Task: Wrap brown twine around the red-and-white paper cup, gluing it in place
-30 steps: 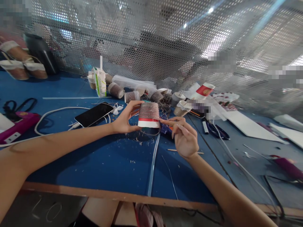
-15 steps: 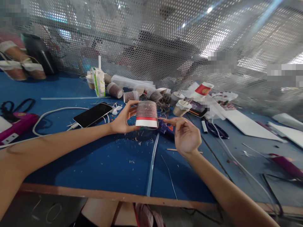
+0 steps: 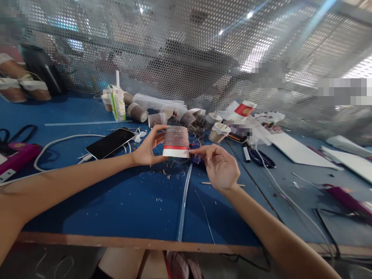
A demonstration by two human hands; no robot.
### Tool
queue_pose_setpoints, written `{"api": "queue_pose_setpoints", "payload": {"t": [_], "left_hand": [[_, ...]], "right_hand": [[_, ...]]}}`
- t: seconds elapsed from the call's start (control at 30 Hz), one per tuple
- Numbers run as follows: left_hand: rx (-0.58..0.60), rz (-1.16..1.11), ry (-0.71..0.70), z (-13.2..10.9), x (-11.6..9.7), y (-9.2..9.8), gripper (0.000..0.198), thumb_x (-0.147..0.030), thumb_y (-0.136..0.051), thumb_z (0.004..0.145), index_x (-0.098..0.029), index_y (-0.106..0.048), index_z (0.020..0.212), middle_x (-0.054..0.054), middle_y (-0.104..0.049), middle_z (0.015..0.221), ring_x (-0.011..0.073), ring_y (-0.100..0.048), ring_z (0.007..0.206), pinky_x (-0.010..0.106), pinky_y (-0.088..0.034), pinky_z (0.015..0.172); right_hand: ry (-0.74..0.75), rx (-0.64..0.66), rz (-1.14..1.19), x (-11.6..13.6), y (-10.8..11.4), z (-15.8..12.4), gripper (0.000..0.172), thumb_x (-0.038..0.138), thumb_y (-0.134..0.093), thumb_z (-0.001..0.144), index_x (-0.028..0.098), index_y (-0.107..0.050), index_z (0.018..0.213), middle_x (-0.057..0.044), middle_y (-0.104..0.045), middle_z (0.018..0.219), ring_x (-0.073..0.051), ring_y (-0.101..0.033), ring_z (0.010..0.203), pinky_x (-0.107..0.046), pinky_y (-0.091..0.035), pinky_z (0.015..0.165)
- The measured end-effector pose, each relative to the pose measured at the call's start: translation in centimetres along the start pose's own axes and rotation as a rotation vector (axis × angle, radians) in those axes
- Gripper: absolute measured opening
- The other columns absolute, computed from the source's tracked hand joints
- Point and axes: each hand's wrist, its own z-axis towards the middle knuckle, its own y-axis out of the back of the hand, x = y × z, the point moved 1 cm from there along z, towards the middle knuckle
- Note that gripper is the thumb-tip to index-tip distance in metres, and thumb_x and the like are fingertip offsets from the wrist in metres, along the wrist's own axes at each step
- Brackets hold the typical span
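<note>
My left hand (image 3: 148, 149) grips a paper cup (image 3: 176, 152) from the left, thumb below and fingers above. The cup is tipped on its side-on view, with rows of brownish-grey cord (image 3: 176, 136) wound around most of it. A red band and a white strip show bare along its lower part. At the cup's right edge, my right hand (image 3: 221, 164) is closed in a pinch on the cord's loose end, its fingertips touching or nearly touching the cup. The strand between those fingers is hardly visible.
Behind lie several cord-wrapped cups (image 3: 137, 112), a drink carton (image 3: 117, 102) and a tangle of cord (image 3: 197, 128). A phone (image 3: 111, 143) with a white cable is left. A glue stick (image 3: 184, 203) and a wooden stick (image 3: 222, 184) lie in front. A purple glue gun (image 3: 345, 197) is right.
My right fingertips have moved slightly left and down along the cup's right edge. The left hand keeps its grip on the cup. The whole view has shifted a little.
</note>
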Motion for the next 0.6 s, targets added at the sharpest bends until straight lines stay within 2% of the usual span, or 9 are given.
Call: {"api": "queue_pose_setpoints", "payload": {"t": [0.1,0.2,0.23,0.3,0.33,0.37,0.43,0.5,0.6], "left_hand": [[0.0,-0.009,0.008,-0.1,-0.1,0.0,0.08,-0.045,-0.081,0.071,-0.03,-0.032,0.133,0.014,-0.053,0.136,0.0292,-0.059,0.126,0.049,-0.054,0.103],[0.016,-0.032,0.025,-0.2,-0.3,0.1,0.08,-0.041,-0.082,0.07,-0.03,-0.032,0.132,0.014,-0.054,0.135,0.0284,-0.061,0.124,0.048,-0.055,0.101],[0.02,-0.039,0.03,-0.2,-0.3,0.1,0.08,-0.039,-0.082,0.071,-0.03,-0.032,0.132,0.014,-0.054,0.135,0.0282,-0.061,0.124,0.047,-0.055,0.1],[0.019,-0.046,0.029,-0.3,-0.4,0.1,0.08,-0.038,-0.082,0.071,-0.03,-0.032,0.133,0.014,-0.054,0.135,0.0276,-0.06,0.124,0.046,-0.055,0.1],[0.017,-0.044,0.028,-0.3,-0.4,0.1,0.08,-0.037,-0.083,0.071,-0.03,-0.033,0.133,0.014,-0.053,0.135,0.0274,-0.06,0.124,0.046,-0.055,0.1],[0.016,-0.04,0.03,-0.4,-0.4,0.1,0.08,-0.037,-0.083,0.071,-0.03,-0.033,0.133,0.014,-0.053,0.135,0.0274,-0.06,0.124,0.046,-0.055,0.101],[0.018,-0.027,0.041,-0.4,-0.4,0.0,0.08,-0.037,-0.083,0.071,-0.029,-0.034,0.133,0.014,-0.053,0.135,0.0279,-0.06,0.124,0.048,-0.054,0.102],[0.026,-0.021,0.055,-0.5,-0.5,0.0,0.079,-0.037,-0.083,0.071,-0.029,-0.034,0.133,0.015,-0.053,0.135,0.0285,-0.06,0.124,0.049,-0.054,0.102],[0.037,-0.021,0.058,-0.4,-0.7,-0.1,0.079,-0.037,-0.082,0.072,-0.03,-0.033,0.134,0.014,-0.053,0.134,0.0291,-0.06,0.123,0.049,-0.055,0.101]], "right_hand": [[0.031,-0.204,-0.085,-0.4,2.2,1.4,0.034,0.044,-0.039,0.087,0.026,-0.041,0.058,-0.01,-0.07,0.069,-0.025,-0.066,0.071,-0.04,-0.045,0.064],[0.122,-0.407,-0.183,-0.3,6.8,4.1,0.035,0.05,-0.039,0.09,0.027,-0.04,0.065,-0.009,-0.065,0.072,-0.022,-0.058,0.069,-0.038,-0.041,0.064],[0.183,-0.522,-0.239,-0.2,8.8,5.0,0.038,0.055,-0.038,0.091,0.027,-0.039,0.066,-0.008,-0.061,0.071,-0.021,-0.055,0.069,-0.039,-0.04,0.065],[0.238,-0.672,-0.367,-0.3,12.8,6.9,0.038,0.058,-0.049,0.089,0.027,-0.044,0.068,-0.007,-0.058,0.076,-0.024,-0.054,0.082,-0.042,-0.039,0.08],[0.244,-0.702,-0.437,-0.5,14.7,7.7,0.035,0.054,-0.064,0.083,0.027,-0.046,0.068,-0.007,-0.059,0.083,-0.025,-0.051,0.093,-0.043,-0.035,0.091],[0.223,-0.701,-0.495,-1.0,16.5,8.4,0.036,0.045,-0.078,0.073,0.026,-0.048,0.069,-0.008,-0.061,0.09,-0.026,-0.048,0.103,-0.044,-0.029,0.099],[0.075,-0.595,-0.7,-2.4,19.4,9.7,0.039,0.036,-0.086,0.063,0.025,-0.051,0.072,-0.01,-0.063,0.105,-0.027,-0.041,0.116,-0.046,-0.02,0.104],[0.042,-0.561,-0.696,-4.0,21.5,10.6,0.037,0.034,-0.086,0.062,0.022,-0.052,0.07,-0.013,-0.063,0.105,-0.027,-0.041,0.114,-0.048,-0.021,0.099],[0.097,-0.475,-0.614,-6.0,23.4,12.0,0.035,0.027,-0.089,0.055,0.02,-0.056,0.064,-0.008,-0.06,0.089,-0.023,-0.044,0.098,-0.044,-0.027,0.089]]}}
